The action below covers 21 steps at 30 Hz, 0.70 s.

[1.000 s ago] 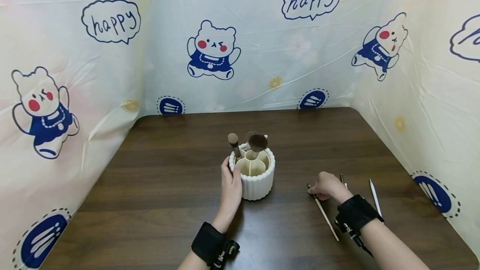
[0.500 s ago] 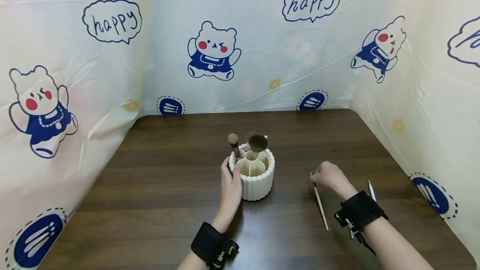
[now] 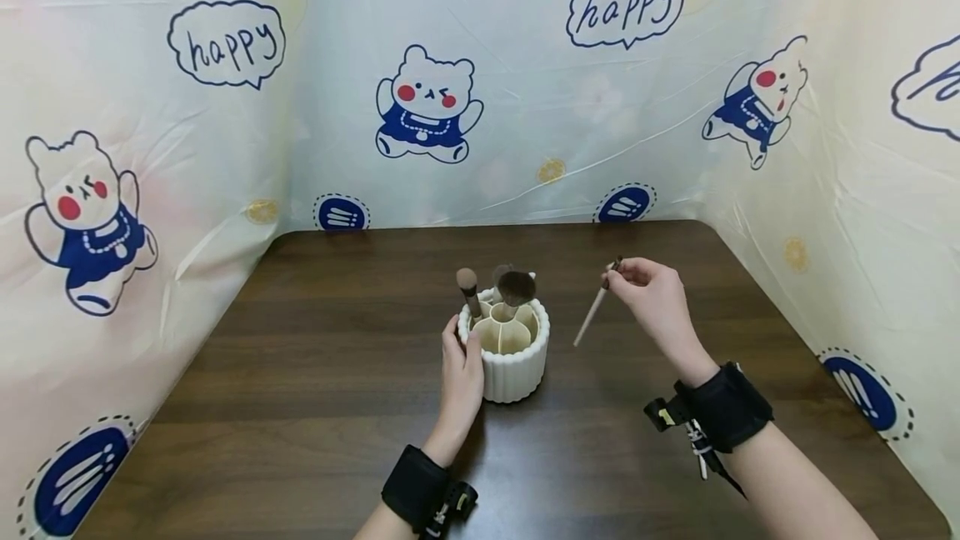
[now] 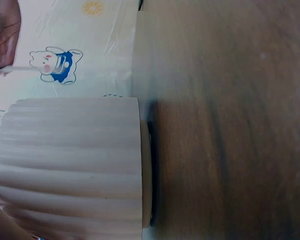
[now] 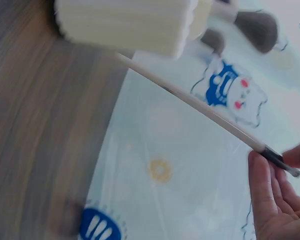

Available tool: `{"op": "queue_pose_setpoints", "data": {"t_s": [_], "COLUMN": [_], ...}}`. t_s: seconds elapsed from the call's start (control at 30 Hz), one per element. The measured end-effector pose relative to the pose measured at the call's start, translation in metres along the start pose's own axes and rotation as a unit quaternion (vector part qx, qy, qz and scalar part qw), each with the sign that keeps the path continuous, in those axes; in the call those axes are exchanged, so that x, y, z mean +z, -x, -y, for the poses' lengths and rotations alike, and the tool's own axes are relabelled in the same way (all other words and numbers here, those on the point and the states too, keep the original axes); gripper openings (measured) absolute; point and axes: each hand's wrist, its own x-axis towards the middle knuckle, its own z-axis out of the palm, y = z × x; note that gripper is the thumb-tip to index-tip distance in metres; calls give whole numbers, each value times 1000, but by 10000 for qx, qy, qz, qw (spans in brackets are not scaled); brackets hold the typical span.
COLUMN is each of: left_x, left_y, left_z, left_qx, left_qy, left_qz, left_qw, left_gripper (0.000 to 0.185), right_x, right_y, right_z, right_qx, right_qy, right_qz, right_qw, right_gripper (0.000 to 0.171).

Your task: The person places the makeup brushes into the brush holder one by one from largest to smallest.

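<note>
**Slim brush held aloft beside ribbed brush holder**

Item: thin white-handled makeup brush (image 3: 594, 309), pinched near its dark bristle end by the fingertips of the right hand (image 3: 651, 297). It is clear of the wooden table (image 3: 315, 373). Long axis slants down and leftward, free handle tip toward the cream ribbed brush holder (image 3: 506, 348), just right of its rim and apart from it.

Left hand (image 3: 461, 373): fingers curled against the holder's left wall, bracing it.

Holder contents: three fluffy brushes (image 3: 516, 287) upright in the far compartments; near compartments open. The right hand is nearer the brush; the holder lies to its left.
</note>
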Motion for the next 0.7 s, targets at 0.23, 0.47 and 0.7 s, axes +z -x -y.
{"op": "queue_pose_setpoints", "data": {"t_s": [0.23, 0.47, 0.7], "left_x": [0, -1, -1], "left_y": [-1, 2, 2], "left_z": [0, -2, -3], "left_qx": [-15, -12, -23], "left_qy": [41, 39, -17], "left_qz": [40, 45, 39], "left_qw": [10000, 10000, 10000], "left_gripper": [50, 49, 49], "right_x": [14, 32, 50], "right_y": [4, 5, 5], "right_z": [22, 23, 13], "right_qx": [-113, -21, 16], "right_qy": [-1511, -1670, -1365], "right_qz": [-239, -128, 44], "right_qw": [9882, 9859, 9906], "right_gripper": [26, 25, 23]}}
